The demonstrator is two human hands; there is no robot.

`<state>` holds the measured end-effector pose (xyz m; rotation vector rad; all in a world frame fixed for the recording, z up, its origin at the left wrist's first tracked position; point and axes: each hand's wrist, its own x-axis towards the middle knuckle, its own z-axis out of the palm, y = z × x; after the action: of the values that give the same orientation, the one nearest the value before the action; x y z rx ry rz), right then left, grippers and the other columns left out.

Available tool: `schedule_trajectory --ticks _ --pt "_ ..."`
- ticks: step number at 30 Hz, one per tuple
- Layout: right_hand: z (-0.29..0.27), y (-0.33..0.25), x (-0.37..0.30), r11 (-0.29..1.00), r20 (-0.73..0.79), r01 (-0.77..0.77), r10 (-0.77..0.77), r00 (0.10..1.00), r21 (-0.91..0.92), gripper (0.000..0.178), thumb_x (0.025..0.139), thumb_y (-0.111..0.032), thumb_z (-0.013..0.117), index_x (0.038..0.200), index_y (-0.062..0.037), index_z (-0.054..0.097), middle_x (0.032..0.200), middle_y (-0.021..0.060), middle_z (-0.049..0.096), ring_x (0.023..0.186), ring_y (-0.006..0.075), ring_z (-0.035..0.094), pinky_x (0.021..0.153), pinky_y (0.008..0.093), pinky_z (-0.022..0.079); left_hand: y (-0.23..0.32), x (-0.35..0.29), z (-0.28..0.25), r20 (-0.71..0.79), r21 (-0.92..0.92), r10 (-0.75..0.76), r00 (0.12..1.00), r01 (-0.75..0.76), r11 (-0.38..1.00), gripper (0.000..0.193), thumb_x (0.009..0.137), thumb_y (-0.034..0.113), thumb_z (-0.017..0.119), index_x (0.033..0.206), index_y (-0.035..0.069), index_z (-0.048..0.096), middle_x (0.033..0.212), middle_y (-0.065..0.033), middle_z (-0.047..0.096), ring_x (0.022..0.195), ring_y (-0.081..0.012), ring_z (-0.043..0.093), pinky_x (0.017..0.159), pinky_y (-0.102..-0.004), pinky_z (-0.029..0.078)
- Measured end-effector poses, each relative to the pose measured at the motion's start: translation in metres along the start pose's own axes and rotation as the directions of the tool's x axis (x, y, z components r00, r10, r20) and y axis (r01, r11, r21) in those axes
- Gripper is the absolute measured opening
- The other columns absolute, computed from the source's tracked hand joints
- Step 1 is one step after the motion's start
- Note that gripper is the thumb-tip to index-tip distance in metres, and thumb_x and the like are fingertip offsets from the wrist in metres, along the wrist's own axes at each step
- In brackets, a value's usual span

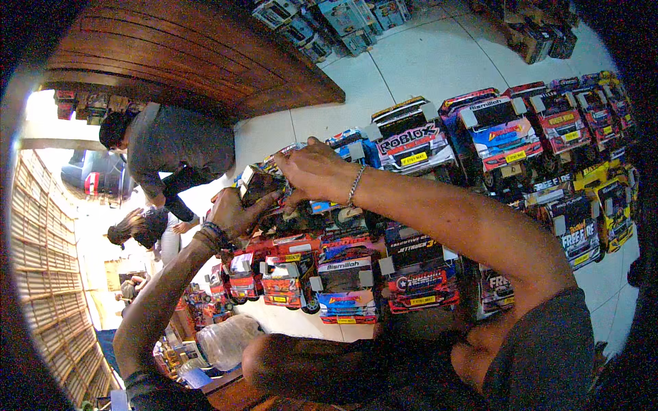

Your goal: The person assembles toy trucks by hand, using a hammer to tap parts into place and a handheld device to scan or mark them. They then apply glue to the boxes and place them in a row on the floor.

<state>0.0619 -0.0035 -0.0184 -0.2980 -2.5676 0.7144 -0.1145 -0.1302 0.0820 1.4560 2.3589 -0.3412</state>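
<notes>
Both my hands are around a boxy toy truck (pixel 260 183), left of the rows, and much of it is covered by my fingers. My left hand (pixel 234 214), with dark bands at the wrist, has its fingers closed on the near left side. From the other side my right hand (pixel 314 172), with a silver chain bracelet, grips it, its fingers bent over the edge. Close below my hands stand an orange-red toy truck (pixel 290 281) and a blue and pink one (pixel 346 288). A white-fronted toy truck (pixel 413 147) is right of my right hand.
More printed toy trucks, such as a red one (pixel 563 127) and a yellow one (pixel 612 205), line the tiled floor (pixel 439 61). A brown wooden door (pixel 185 51) reaches in above. Two people (pixel 181 144) crouch at left. A clear plastic bag (pixel 229 341) lies by my knee.
</notes>
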Motion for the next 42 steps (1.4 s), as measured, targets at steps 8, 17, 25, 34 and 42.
schedule_trajectory --ticks 8,17,25,34,42 --pt "-0.008 -0.002 -0.001 1.0 0.033 -0.027 0.027 0.999 0.009 0.092 0.068 -0.058 0.081 0.127 0.0046 0.047 0.097 0.0188 0.071 0.09 0.0373 0.069 0.09 0.0542 0.045 -0.008 0.0 -0.014 0.029 0.088 0.092 0.995 -0.095 0.992 0.07 0.082 0.066 0.067 0.081 -0.004 0.071 0.067 -0.0201 0.067 0.064 -0.0297 0.069 0.065 -0.0428 0.054" --pt "-0.008 -0.002 0.001 0.999 0.072 -0.028 0.031 0.997 -0.038 0.094 0.072 -0.062 0.077 0.13 0.0052 0.046 0.092 0.0222 0.07 0.091 0.0393 0.069 0.086 0.0495 0.048 -0.039 -0.046 -0.034 -0.151 -0.197 -0.025 0.988 -0.005 0.98 0.069 0.086 0.064 0.067 0.084 -0.006 0.067 0.07 -0.0171 0.068 0.064 -0.0231 0.067 0.061 -0.0407 0.051" --pt "-0.017 -0.001 0.005 0.999 0.211 -0.019 0.025 0.977 -0.029 0.098 0.073 -0.068 0.072 0.136 0.0013 0.042 0.116 0.0268 0.065 0.11 0.0414 0.063 0.092 0.0539 0.044 -0.075 -0.124 -0.021 -0.245 -0.412 0.083 0.966 -0.181 0.893 0.059 0.087 0.055 0.07 0.096 -0.004 0.07 0.074 -0.0114 0.07 0.067 -0.0176 0.065 0.062 -0.0377 0.051" --pt "-0.016 -0.029 0.011 0.973 -0.044 0.19 -0.197 0.979 -0.132 0.051 0.092 -0.046 0.06 0.123 -0.006 0.058 0.118 0.0133 0.064 0.108 0.0305 0.061 0.095 0.0476 0.041 -0.049 -0.229 -0.003 0.016 -0.355 -0.14 0.99 0.137 0.925 0.046 0.09 0.045 0.072 0.099 0.0 0.071 0.07 -0.0123 0.069 0.063 -0.0131 0.062 0.06 -0.0359 0.051" --pt "-0.007 -0.048 0.001 0.936 0.051 0.279 -0.274 0.96 -0.215 0.033 0.095 -0.038 0.059 0.113 -0.0103 0.064 0.11 0.0099 0.064 0.107 0.0261 0.061 0.095 0.0488 0.04 -0.057 -0.238 0.04 -0.042 -0.56 -0.177 0.983 0.124 0.819 0.051 0.085 0.048 0.076 0.094 -0.001 0.068 0.065 -0.0127 0.066 0.058 -0.02 0.068 0.055 -0.0373 0.051"
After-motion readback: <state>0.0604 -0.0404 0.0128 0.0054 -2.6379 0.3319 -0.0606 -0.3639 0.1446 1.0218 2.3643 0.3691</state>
